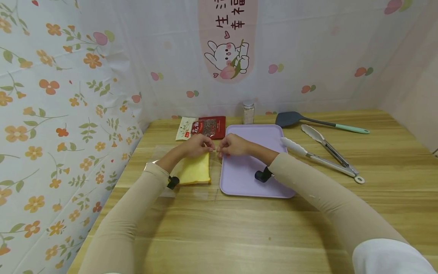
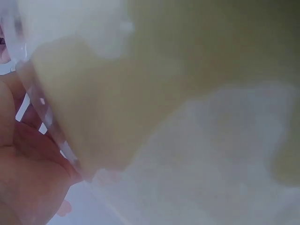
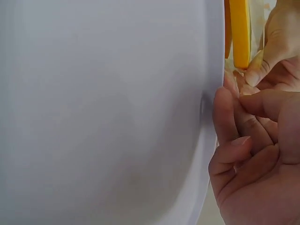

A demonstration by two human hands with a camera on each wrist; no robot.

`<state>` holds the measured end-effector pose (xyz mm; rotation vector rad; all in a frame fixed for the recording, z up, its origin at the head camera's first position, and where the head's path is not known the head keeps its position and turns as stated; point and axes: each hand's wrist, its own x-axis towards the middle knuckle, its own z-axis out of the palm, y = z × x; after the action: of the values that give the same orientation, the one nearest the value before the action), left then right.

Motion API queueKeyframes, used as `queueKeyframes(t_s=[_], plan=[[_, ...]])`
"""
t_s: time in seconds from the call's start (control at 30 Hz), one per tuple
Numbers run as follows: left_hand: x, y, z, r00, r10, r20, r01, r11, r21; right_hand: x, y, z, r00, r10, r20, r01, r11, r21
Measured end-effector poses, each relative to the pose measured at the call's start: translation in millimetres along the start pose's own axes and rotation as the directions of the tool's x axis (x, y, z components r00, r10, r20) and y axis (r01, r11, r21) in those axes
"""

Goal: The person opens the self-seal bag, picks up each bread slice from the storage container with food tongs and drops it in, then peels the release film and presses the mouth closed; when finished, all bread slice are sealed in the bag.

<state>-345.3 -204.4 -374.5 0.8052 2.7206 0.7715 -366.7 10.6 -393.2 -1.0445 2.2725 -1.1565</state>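
A yellow square slab with a darker orange edge (image 1: 195, 171) lies on the table left of centre, in or on a clear plastic bag (image 1: 200, 195). My left hand (image 1: 197, 146) is over the slab's far edge and pinches the plastic; the film (image 2: 211, 154) fills much of the left wrist view. My right hand (image 1: 234, 145) meets it above the left edge of the lilac tray (image 1: 239, 180). In the right wrist view, the thumb and finger of my right hand (image 3: 255, 164) pinch the bag's edge close to the left fingertips. The slab's far part is hidden.
Behind the hands lie a red and cream spice packet (image 1: 213, 125) and a small shaker jar (image 1: 248, 113). Right of the tray are a dark spatula with a green handle (image 1: 289, 118) and white-tipped tongs (image 1: 325, 158). A flowered curtain (image 1: 68, 114) borders the left.
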Motion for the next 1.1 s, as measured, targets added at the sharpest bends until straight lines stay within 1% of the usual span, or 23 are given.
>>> queueKeyframes(t_s=[0.2, 0.3, 0.4, 0.47, 0.5, 0.57, 0.67, 0.73, 0.83, 0.93, 1.1], plan=[[0.4, -3.8, 6.2, 1.0, -0.014, 0.013, 0.015, 1.0, -0.025, 0.3, 3.5, 3.5, 0.999, 0.014, -0.039, -0.011, 0.997, 0.077], [-0.1, -5.3, 8.0, 1.0, -0.019, 0.016, 0.02, 0.999, -0.025, 0.0, 5.5, 4.9, 0.997, -0.009, -0.075, 0.011, 1.0, 0.029], [0.3, -3.5, 7.0, 1.0, -0.006, 0.006, 0.006, 1.0, -0.029, -1.6, 6.2, 4.1, 0.989, -0.08, -0.122, 0.071, 0.994, -0.08], [1.4, -1.9, 5.8, 1.0, 0.002, 0.003, -0.002, 0.999, -0.042, -3.3, 5.8, 2.1, 0.98, -0.139, -0.14, 0.116, 0.98, -0.161], [1.9, -0.8, 5.0, 1.0, 0.007, 0.004, -0.006, 0.999, -0.046, -4.1, 5.1, 1.0, 0.976, -0.168, -0.135, 0.14, 0.971, -0.196], [3.0, 0.5, 4.1, 1.0, 0.003, 0.008, -0.002, 0.999, -0.052, -5.7, 3.3, -1.6, 0.969, -0.223, -0.104, 0.19, 0.946, -0.264], [3.8, 1.7, 3.7, 0.999, -0.009, 0.031, 0.01, 0.998, -0.057, -7.5, -0.1, -5.3, 0.963, -0.264, -0.046, 0.23, 0.901, -0.367], [4.2, 1.8, 4.0, 0.999, -0.024, 0.049, 0.027, 0.997, -0.067, -8.1, -1.9, -7.3, 0.963, -0.267, -0.021, 0.232, 0.871, -0.432], [4.1, 1.6, 4.4, 0.997, -0.04, 0.072, 0.047, 0.994, -0.095, -7.1, -1.6, -9.4, 0.967, -0.254, -0.003, 0.22, 0.842, -0.493], [4.2, 1.6, 5.3, 0.995, -0.033, 0.099, 0.048, 0.987, -0.153, -7.3, -2.1, -10.9, 0.973, -0.231, 0.01, 0.203, 0.833, -0.515], [5.6, 0.1, 7.0, 0.991, -0.011, 0.131, 0.037, 0.979, -0.203, -8.5, -6.1, -12.6, 0.981, -0.19, 0.028, 0.174, 0.814, -0.554]])
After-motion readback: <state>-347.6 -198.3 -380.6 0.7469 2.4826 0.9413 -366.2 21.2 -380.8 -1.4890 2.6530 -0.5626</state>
